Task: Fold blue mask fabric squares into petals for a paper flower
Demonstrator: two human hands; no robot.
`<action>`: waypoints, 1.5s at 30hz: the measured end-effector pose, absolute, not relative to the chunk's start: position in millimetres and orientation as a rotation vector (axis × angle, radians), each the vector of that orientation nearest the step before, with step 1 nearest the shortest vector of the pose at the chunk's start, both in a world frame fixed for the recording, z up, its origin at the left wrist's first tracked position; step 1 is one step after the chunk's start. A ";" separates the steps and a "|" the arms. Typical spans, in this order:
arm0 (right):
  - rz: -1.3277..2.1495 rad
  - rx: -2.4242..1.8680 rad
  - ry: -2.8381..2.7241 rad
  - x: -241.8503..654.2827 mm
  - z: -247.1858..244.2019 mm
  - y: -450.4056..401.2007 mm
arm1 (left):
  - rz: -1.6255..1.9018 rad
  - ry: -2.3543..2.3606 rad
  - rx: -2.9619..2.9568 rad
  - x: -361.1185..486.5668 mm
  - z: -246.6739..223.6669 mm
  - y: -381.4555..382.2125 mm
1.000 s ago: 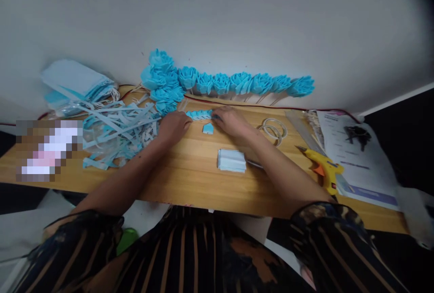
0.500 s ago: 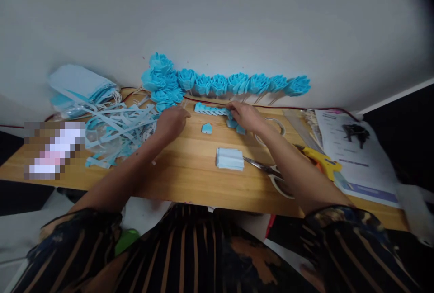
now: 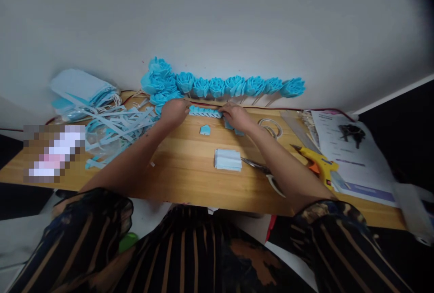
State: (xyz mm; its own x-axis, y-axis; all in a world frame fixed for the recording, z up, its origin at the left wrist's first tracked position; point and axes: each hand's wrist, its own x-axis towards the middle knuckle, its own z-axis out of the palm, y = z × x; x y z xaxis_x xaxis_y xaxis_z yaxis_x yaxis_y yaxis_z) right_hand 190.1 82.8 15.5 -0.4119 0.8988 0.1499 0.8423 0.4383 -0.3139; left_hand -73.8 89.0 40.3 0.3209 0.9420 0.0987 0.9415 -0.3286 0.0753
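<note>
A row of folded blue pieces (image 3: 205,112) lies near the back of the wooden table. My left hand (image 3: 175,111) is at the row's left end, fingers bent together; what lies between them is too small to make out. At the right end, my right hand (image 3: 235,115) has its fingers closed on the row. More blue pieces lie partly hidden under that hand. One small blue piece (image 3: 205,129) rests in front of the row. Closer to me is a stack of pale blue rectangles (image 3: 228,159), with scissors (image 3: 256,165) touching its right side, partly under my right forearm.
Blue flowers on sticks (image 3: 235,86) line the wall. On the left are cut strips (image 3: 125,123), folded pale blue sheets (image 3: 81,86) and a blurred-out object (image 3: 54,153). Tape rolls (image 3: 271,128), a yellow glue gun (image 3: 322,164) and a printed sheet (image 3: 356,157) with keys lie right.
My left hand has moved to the left end of the row. My right hand has shifted slightly left onto its right end. The view has tilted a little.
</note>
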 end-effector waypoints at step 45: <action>0.466 -1.509 -2.364 216.3 17.1 57.2 | 0.064 1.844 2.486 -70.1 31.1 95.8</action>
